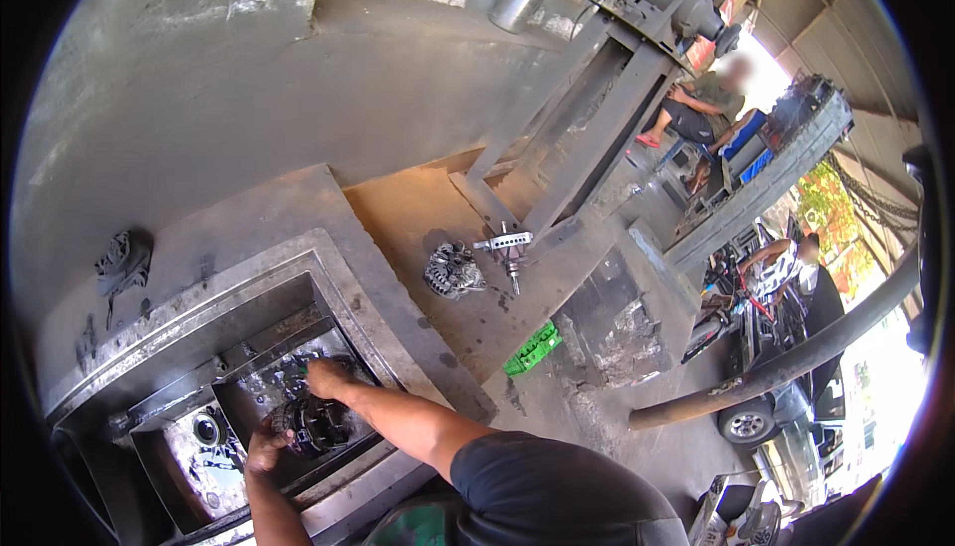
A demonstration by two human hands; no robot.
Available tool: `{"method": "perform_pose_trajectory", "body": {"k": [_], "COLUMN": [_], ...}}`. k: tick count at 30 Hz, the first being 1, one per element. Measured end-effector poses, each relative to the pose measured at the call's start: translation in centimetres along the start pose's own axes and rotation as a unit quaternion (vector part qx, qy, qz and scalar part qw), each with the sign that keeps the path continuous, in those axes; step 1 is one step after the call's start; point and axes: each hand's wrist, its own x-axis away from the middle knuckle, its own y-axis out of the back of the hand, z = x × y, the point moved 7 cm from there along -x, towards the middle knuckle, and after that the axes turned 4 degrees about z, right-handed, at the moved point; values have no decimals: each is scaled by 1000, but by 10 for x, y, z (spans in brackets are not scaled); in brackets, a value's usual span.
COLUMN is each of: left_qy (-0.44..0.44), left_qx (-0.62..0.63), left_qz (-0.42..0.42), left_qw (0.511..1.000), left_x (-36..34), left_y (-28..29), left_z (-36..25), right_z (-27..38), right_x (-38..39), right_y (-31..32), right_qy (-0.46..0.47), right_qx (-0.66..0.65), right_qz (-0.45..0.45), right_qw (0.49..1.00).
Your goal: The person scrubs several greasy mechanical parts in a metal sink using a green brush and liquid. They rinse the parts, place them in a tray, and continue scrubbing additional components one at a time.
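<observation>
At far L, a dark cloth-like bundle [122, 266] lies on the ledge, outside the metal basin [323, 251], prob. to keep it away from the wet. In the basin's L comp., a ring-shaped part [209, 429] lies alone; the divider [230, 412] maybe serves to keep it apart from the other work. Next is the L hand [265, 447]: its grip is closed at the near-left side of the dark round part [316, 429], w/ the thumb on it, I think to steady it. This part is in the R comp., prob. b/c the walls can catch the dirty liquid. The R hand [326, 377] is just beyond it, fingers pointing down; I cannot tell if its grip is wide, narrow or holding smth. Further R, a finned metal unit [453, 270] and a shaft w/ holed plate [507, 245] lie near each other, outside the basin, perhaps waiting there.
</observation>
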Motion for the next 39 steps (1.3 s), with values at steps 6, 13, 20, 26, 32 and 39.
{"method": "perform_pose_trajectory", "body": {"k": [6, 13, 20, 26, 32, 39], "left_qy": [-48, -41, -30, 8, 3, -13], "left_qx": [9, 9, -10, 28, -89, -180], "left_qz": [-37, -77, -109, -163, -90, -166], "left_qw": [998, 996, 994, 986, 992, 970], "left_x": [3, 3, -1, 4, -10, 8], "left_y": [19, 30, 26, 47, -11, 23], "left_z": [10, 20, 22, 37, -27, 5], "right_z": [149, 160, 33, 95, 45, 122], "right_x": [93, 87, -4, -11, -11, 43], "right_y": [60, 63, -2, 7, 36, 21], "right_qy": [327, 343, 111, 94, 119, 214], "right_qx": [-122, -93, 6, -126, -241, -294], "right_qz": [-11, -80, 28, -51, -16, 78], "right_qw": [937, 931, 993, 986, 963, 928]}}
